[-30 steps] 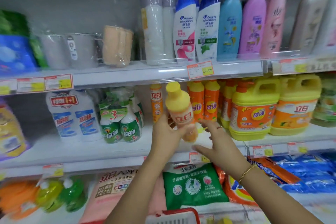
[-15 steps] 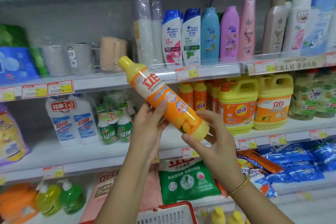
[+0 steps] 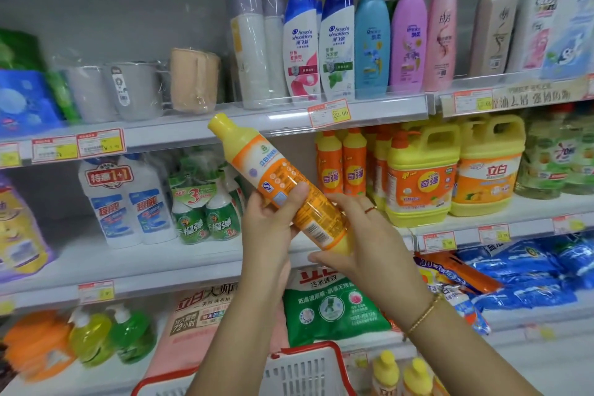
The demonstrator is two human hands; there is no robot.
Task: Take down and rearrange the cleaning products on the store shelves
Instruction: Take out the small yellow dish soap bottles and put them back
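Note:
A slim yellow-and-orange dish soap bottle (image 3: 276, 180) is held in the air before the middle shelf, tilted with its yellow cap up-left and its back label toward me. My left hand (image 3: 268, 228) grips its middle from the left. My right hand (image 3: 363, 241) wraps its lower end, thumb under the base. More orange bottles of the same kind (image 3: 342, 164) stand on the middle shelf (image 3: 167, 270) behind my hands, next to two big yellow handled jugs (image 3: 421, 177).
A red-rimmed white basket (image 3: 299, 370) is below my arms, with two yellow-capped bottles (image 3: 401, 373) beside it. Shampoo bottles (image 3: 334, 45) line the top shelf. White cleaner bottles (image 3: 125, 199) and green spray packs (image 3: 205, 212) stand left; detergent bags (image 3: 334, 305) lie on the bottom shelf.
The bottle came off the shelf, was tipped cap-left and turned in both hands, so its back label now faces me instead of the front. The view shifted slightly.

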